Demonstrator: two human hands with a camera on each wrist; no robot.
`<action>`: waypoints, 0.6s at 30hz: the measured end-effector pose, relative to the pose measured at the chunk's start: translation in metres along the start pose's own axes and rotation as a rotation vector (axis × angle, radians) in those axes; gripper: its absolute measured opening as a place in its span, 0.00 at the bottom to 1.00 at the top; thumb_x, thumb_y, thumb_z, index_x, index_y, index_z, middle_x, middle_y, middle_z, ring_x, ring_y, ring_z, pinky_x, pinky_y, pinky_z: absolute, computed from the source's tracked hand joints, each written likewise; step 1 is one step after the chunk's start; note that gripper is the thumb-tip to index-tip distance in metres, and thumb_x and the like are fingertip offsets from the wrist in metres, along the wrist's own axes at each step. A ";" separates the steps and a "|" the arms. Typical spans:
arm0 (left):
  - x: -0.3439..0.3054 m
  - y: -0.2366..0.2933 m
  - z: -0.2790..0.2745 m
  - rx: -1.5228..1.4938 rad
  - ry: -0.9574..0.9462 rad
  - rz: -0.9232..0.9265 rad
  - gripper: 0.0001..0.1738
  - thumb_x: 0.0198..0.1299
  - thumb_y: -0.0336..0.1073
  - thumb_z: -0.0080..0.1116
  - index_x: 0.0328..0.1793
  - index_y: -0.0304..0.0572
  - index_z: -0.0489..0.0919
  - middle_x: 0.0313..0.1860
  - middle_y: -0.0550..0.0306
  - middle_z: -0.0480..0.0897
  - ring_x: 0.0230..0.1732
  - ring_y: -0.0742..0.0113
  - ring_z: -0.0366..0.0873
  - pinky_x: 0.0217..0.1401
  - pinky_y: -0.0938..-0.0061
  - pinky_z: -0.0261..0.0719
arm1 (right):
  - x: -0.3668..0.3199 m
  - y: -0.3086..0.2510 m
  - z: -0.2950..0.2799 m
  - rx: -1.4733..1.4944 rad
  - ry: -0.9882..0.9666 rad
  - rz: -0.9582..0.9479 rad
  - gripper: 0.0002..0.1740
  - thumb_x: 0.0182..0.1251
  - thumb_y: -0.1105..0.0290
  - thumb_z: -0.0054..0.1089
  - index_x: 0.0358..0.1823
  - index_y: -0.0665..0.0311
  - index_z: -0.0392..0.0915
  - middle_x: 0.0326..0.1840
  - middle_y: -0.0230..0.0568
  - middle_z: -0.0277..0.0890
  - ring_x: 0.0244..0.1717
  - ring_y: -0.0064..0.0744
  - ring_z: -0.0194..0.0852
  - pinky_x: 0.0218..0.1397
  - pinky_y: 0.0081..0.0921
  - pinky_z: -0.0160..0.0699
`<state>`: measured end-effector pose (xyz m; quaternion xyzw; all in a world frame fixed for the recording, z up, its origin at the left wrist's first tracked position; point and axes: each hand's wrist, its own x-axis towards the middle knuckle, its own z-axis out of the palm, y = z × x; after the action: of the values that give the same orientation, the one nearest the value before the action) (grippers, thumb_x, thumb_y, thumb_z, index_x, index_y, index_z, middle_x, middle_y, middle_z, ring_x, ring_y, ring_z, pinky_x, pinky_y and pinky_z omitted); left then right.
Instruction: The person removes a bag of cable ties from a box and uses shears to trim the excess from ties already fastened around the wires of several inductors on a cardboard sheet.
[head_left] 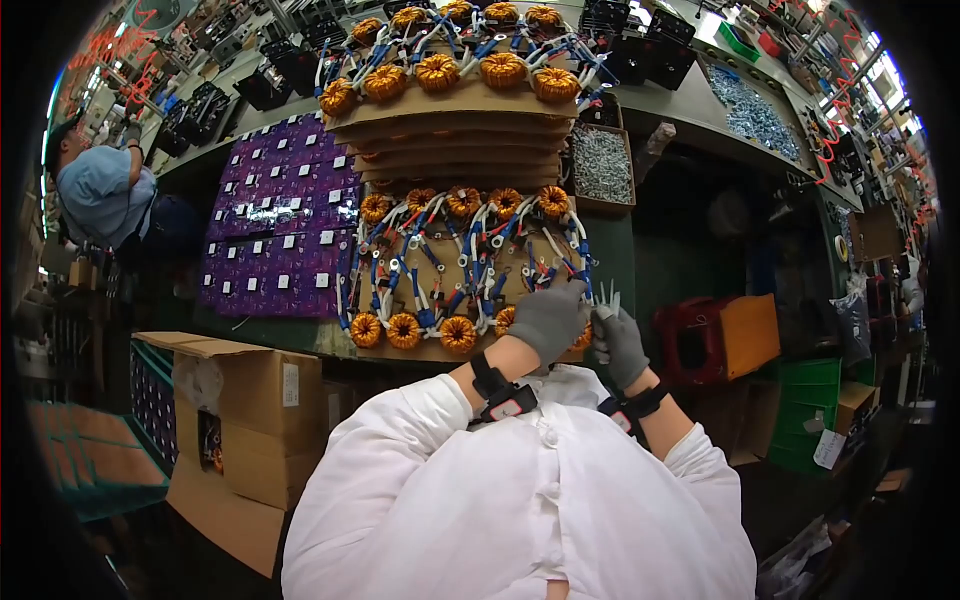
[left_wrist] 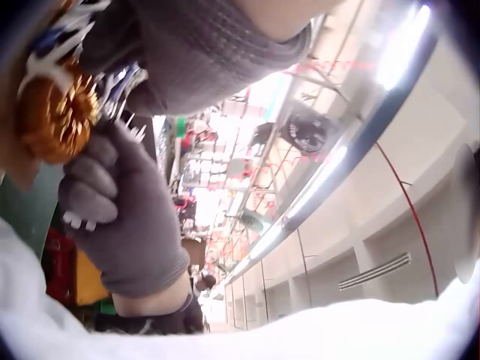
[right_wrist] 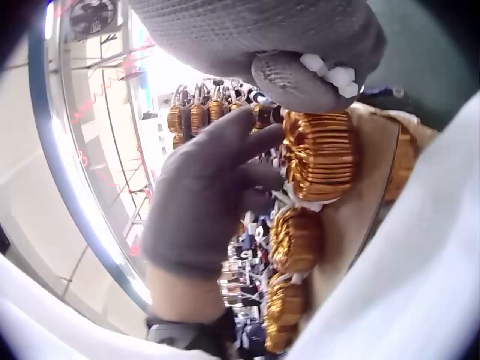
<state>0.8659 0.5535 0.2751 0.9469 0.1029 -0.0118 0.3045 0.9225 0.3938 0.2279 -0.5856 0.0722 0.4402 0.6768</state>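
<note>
My grey-gloved left hand (head_left: 550, 318) reaches over the near right corner of a cardboard sheet (head_left: 482, 349) full of copper-wound ring coils. In the right wrist view, the fingers of that left hand (right_wrist: 202, 199) bend in beside the corner coil (right_wrist: 321, 155), among blue and white leads; I cannot tell whether they pinch one. Close beside it, my gloved right hand (head_left: 622, 346) grips several white cable ties (head_left: 606, 298), fanned out above the fingers. Their square heads (right_wrist: 341, 78) poke out below the curled fingers. The right fingertips are at the same coil (left_wrist: 56, 120).
Behind the sheet rises a stack of cardboard layers (head_left: 455, 125) with more coils on top. Purple trays (head_left: 268, 262) lie left, and a box of small metal parts (head_left: 602, 168) sits right. A red stool (head_left: 690, 340) and a large carton (head_left: 250, 410) flank me. Another person (head_left: 105, 190) works far left.
</note>
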 end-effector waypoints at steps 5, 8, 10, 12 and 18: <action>0.018 0.012 0.010 -0.001 -0.257 -0.353 0.24 0.65 0.41 0.47 0.64 0.39 0.65 0.44 0.41 0.81 0.45 0.45 0.81 0.48 0.56 0.78 | -0.016 0.000 0.002 0.109 -0.051 0.050 0.09 0.73 0.61 0.47 0.38 0.57 0.70 0.21 0.29 0.66 0.11 0.15 0.50 0.10 0.16 0.48; 0.026 -0.012 0.045 -0.714 -0.172 -0.424 0.23 0.61 0.36 0.52 0.62 0.37 0.67 0.32 0.47 0.82 0.33 0.57 0.83 0.30 0.64 0.82 | -0.012 -0.009 -0.010 0.092 -0.017 -0.070 0.10 0.72 0.61 0.48 0.38 0.59 0.70 0.22 0.29 0.68 0.11 0.14 0.51 0.10 0.15 0.48; 0.027 -0.013 0.050 -1.433 -0.206 -0.674 0.16 0.58 0.30 0.57 0.52 0.35 0.72 0.26 0.59 0.77 0.20 0.70 0.77 0.17 0.78 0.77 | -0.010 -0.013 -0.012 0.128 0.001 -0.168 0.09 0.70 0.63 0.52 0.39 0.61 0.71 0.20 0.29 0.67 0.10 0.14 0.52 0.09 0.15 0.49; 0.022 -0.009 0.046 -1.397 -0.167 -0.639 0.17 0.58 0.30 0.58 0.53 0.34 0.72 0.26 0.58 0.77 0.20 0.71 0.75 0.18 0.78 0.77 | -0.013 -0.022 -0.008 0.067 0.037 -0.166 0.08 0.68 0.63 0.54 0.39 0.60 0.72 0.18 0.28 0.66 0.10 0.13 0.51 0.10 0.14 0.49; 0.006 0.015 0.042 -1.283 0.115 -0.586 0.20 0.60 0.30 0.56 0.58 0.33 0.70 0.23 0.60 0.75 0.18 0.75 0.72 0.17 0.79 0.73 | -0.012 -0.054 -0.010 -0.187 0.093 -0.306 0.09 0.64 0.63 0.60 0.36 0.62 0.76 0.15 0.20 0.60 0.10 0.09 0.50 0.12 0.13 0.48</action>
<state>0.8770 0.5182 0.2490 0.5130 0.3563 0.0197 0.7807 0.9563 0.3831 0.2716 -0.6698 -0.0280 0.3095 0.6744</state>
